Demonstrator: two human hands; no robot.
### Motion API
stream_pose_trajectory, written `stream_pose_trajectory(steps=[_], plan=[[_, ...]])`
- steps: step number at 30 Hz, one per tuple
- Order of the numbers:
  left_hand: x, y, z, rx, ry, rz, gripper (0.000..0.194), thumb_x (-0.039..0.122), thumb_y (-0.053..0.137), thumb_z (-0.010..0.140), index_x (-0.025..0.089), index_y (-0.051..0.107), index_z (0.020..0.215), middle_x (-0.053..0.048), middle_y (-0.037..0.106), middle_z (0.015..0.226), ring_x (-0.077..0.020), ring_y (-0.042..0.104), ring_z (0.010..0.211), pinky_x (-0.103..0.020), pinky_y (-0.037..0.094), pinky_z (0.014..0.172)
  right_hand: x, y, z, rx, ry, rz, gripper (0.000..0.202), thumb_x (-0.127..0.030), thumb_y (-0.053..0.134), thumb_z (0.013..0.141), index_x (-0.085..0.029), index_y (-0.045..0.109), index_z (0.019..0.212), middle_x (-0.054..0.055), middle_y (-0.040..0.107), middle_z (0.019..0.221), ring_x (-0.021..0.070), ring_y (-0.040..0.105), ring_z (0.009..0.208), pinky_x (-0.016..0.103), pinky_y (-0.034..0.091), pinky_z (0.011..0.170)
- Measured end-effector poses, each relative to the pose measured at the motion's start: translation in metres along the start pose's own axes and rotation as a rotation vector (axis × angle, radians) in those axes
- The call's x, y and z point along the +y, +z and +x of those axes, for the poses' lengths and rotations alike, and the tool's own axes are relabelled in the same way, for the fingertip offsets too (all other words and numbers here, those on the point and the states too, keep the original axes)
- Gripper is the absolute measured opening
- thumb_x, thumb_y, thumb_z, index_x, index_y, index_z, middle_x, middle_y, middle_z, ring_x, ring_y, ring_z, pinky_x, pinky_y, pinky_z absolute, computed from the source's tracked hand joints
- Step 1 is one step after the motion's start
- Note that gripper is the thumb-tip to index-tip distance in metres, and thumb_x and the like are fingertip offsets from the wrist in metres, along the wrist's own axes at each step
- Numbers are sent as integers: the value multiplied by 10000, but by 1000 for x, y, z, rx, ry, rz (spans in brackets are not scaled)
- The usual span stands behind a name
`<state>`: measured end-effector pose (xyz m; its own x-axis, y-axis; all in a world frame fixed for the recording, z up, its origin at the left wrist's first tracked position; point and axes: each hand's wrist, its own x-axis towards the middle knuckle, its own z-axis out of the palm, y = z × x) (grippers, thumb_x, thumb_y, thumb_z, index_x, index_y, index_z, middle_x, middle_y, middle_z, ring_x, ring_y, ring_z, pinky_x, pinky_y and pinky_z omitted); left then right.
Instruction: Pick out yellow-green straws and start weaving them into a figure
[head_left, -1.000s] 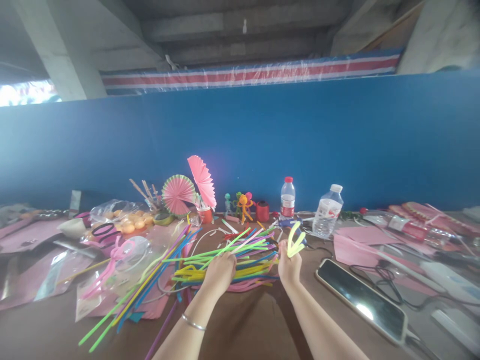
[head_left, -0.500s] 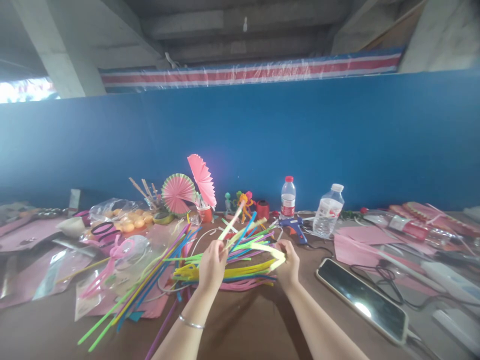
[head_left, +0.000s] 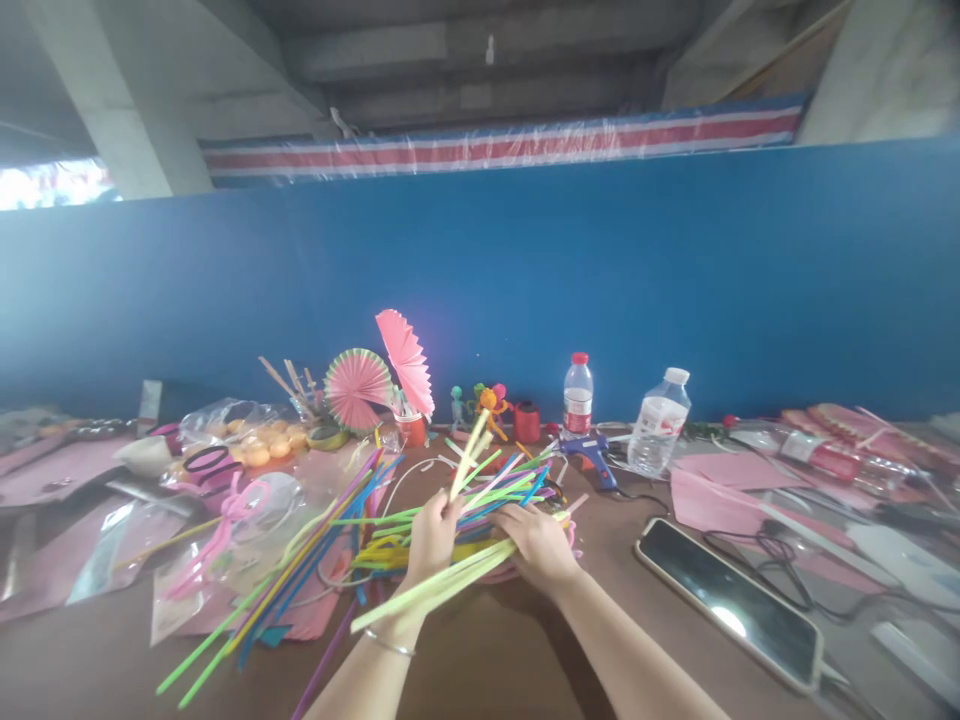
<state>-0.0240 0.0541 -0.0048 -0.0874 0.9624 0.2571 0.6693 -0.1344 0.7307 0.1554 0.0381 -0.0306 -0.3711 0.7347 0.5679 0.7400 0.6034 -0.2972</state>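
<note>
My left hand (head_left: 433,540) is closed around pale yellow pipe cleaners (head_left: 471,455) that stick up and away from me. Beside it, my right hand (head_left: 541,545) curls over a loose pile of coloured pipe cleaners (head_left: 386,550), its fingertips partly hidden among them. A pale yellow bundle (head_left: 439,585) runs from under the right palm, across the left wrist, toward the lower left. Green, blue, yellow and purple stems (head_left: 281,575) lie in a longer bunch to the left.
A phone (head_left: 731,605) with a cable lies right of my hands. Behind the pile are a blue glue gun (head_left: 590,458), two bottles (head_left: 577,395), small figures (head_left: 489,405) and pink paper fans (head_left: 358,388). Plastic bags and pink sheets (head_left: 64,470) cover the left side.
My right hand has moved left and turned palm down onto the pile. A pale yellow bundle now stretches across my left wrist. The left hand stays nearly in place.
</note>
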Motion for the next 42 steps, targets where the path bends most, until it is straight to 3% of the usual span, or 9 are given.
stream_pose_trajectory(steps=[5, 9, 11, 15, 19, 26, 33, 37, 42], plan=[[-9, -4, 4, 277, 6, -208, 506, 474, 171, 894, 112, 518, 965, -35, 504, 678, -86, 473, 578, -186, 380, 534, 13, 1, -6, 139, 176, 9, 228, -295, 402, 847, -328, 555, 1012, -63, 546, 1008, 64, 537, 805, 178, 363, 620], [-9, -5, -5, 370, 153, -163, 399, 376, 243, 907, 115, 536, 976, -65, 550, 827, -101, 511, 743, -219, 418, 694, 15, -3, -11, 459, 283, 44, 319, -259, 416, 826, -205, 473, 1135, 67, 446, 1131, 88, 509, 935, 188, 410, 707], [-6, -1, -10, 286, 317, -93, 341, 327, 285, 901, 127, 557, 948, -67, 559, 895, -110, 509, 854, -240, 406, 787, 10, -2, -13, 514, 226, 84, 377, -289, 497, 766, -146, 461, 1112, 95, 453, 1069, 97, 504, 877, 205, 424, 699], [7, 13, -19, -96, 624, 113, 230, 284, 395, 861, 172, 588, 805, -15, 581, 859, -114, 509, 870, -254, 391, 816, -9, 0, -9, 349, 21, 232, 521, -348, 609, 653, -159, 492, 1124, 65, 514, 1024, 130, 499, 920, 247, 443, 797], [14, 19, -20, -263, 646, 305, 213, 211, 347, 872, 182, 557, 882, -18, 560, 943, -141, 480, 910, -314, 364, 841, -18, -1, -5, 304, 229, 583, 243, -319, 502, 771, -167, 632, 907, 54, 573, 886, 100, 530, 804, 217, 428, 792], [4, 13, -8, -292, 503, 503, 188, 194, 375, 849, 143, 541, 778, -20, 554, 810, -186, 486, 827, -371, 315, 773, -2, -22, 4, 795, 691, 927, 398, -440, 344, 843, -93, 387, 653, 85, 574, 739, 127, 570, 746, 277, 446, 756], [3, 9, -8, -305, 494, 484, 243, 242, 339, 881, 189, 555, 782, 31, 553, 838, -131, 467, 836, -321, 283, 772, 12, -114, 23, 1220, 644, 1104, 483, -567, 350, 809, -115, 244, 676, -41, 296, 509, 37, 380, 461, 263, 444, 565], [2, 9, -9, -290, 482, 463, 255, 249, 322, 883, 182, 545, 780, 25, 545, 827, -124, 459, 833, -314, 275, 776, 19, -137, 20, 988, 649, 872, 460, -518, 455, 778, -108, 290, 651, -22, 294, 530, 23, 333, 459, 173, 331, 462], [2, 10, -8, -291, 471, 447, 253, 245, 331, 870, 162, 547, 767, -6, 547, 828, -138, 458, 825, -316, 274, 763, 38, -104, 15, 489, 810, 641, 506, -583, 460, 736, -92, 381, 645, 8, 381, 524, 37, 363, 439, 162, 311, 428]])
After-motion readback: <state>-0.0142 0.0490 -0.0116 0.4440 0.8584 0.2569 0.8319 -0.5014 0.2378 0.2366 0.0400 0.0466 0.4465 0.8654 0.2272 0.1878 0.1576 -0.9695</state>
